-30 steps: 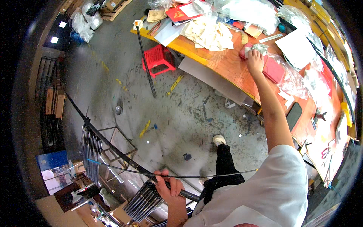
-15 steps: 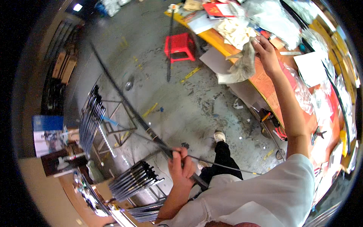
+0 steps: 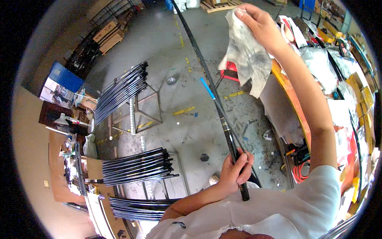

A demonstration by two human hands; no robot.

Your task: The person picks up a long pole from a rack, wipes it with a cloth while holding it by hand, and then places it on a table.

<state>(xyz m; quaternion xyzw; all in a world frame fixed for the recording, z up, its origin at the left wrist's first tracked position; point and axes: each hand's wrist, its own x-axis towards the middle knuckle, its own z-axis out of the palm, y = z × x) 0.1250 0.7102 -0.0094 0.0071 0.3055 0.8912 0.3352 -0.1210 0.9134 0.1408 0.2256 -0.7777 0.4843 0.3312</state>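
My left hand (image 3: pixel 238 169) is closed around a long black pole (image 3: pixel 197 51) near its butt end, which points at my shirt. Away from me the pole slants up to the top of the view, with pale rings above my fist. A thinner dark rod with a blue end (image 3: pixel 207 88) crosses close to the pole and passes by my left hand; whether the fingers grip it too I cannot tell. High at the right, my right hand (image 3: pixel 260 26) pinches a stained white cloth (image 3: pixel 248 53), which hangs down beside the pole without visibly touching it.
On the left, bundles of black poles (image 3: pixel 137 165) lie on metal stands (image 3: pixel 159 107). At right runs a cluttered workbench (image 3: pixel 292 99) with plastic bags and papers. A red stool (image 3: pixel 229 72) shows partly behind the cloth. Orange cable (image 3: pixel 299 172) lies below the bench.
My right hand has lifted the cloth up and away from the bench, toward the pole. My left hand and the pole have swung right, the pole now steeper in view. The view has turned.
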